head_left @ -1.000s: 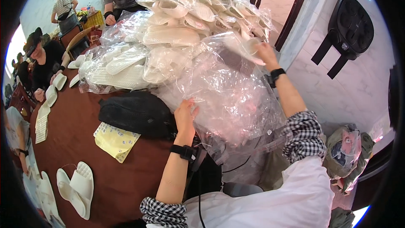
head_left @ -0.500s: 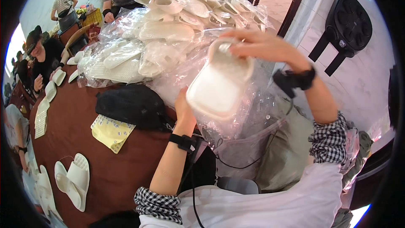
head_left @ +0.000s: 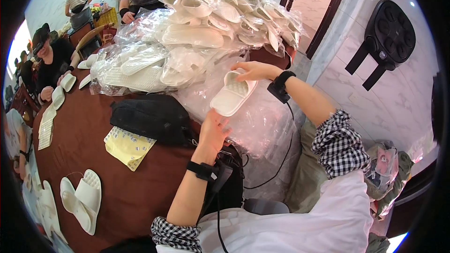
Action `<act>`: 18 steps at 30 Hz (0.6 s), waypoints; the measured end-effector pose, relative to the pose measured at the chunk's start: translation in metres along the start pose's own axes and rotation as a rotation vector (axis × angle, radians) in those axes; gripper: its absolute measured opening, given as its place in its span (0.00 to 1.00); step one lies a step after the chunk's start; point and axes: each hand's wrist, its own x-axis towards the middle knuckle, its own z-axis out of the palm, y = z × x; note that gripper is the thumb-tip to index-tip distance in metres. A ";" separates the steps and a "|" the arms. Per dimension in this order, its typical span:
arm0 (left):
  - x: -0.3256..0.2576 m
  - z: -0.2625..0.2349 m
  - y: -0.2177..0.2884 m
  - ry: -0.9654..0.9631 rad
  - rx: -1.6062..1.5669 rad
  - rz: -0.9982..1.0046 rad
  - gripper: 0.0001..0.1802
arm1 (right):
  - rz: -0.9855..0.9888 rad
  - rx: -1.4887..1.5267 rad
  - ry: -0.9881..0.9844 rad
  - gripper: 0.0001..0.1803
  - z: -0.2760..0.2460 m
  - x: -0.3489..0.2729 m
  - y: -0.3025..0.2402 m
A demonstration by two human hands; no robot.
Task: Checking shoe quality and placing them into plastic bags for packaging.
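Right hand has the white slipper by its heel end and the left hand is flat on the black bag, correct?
Not quite. In the head view the right hand holds the white slipper, but the left hand is raised under the slipper, off the black bag.

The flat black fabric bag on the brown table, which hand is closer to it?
Left. The left hand hovers just right of the flat black fabric bag. The right hand is farther off, up and right, holding a white plastic slipper.

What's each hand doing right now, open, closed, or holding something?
Left hand: open, palm up just under the white slipper, at its lower end.
Right hand: closed on the white slipper's upper end, holding it.
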 end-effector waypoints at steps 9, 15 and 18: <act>-0.010 -0.008 -0.019 0.044 0.070 0.124 0.26 | -0.045 -0.045 0.092 0.33 0.042 0.043 0.007; -0.006 0.003 -0.032 0.083 0.410 0.207 0.19 | -0.062 -0.117 0.415 0.35 0.082 0.033 0.031; -0.009 -0.015 -0.030 0.021 0.756 0.354 0.17 | 0.037 -0.272 0.366 0.32 0.080 0.041 -0.004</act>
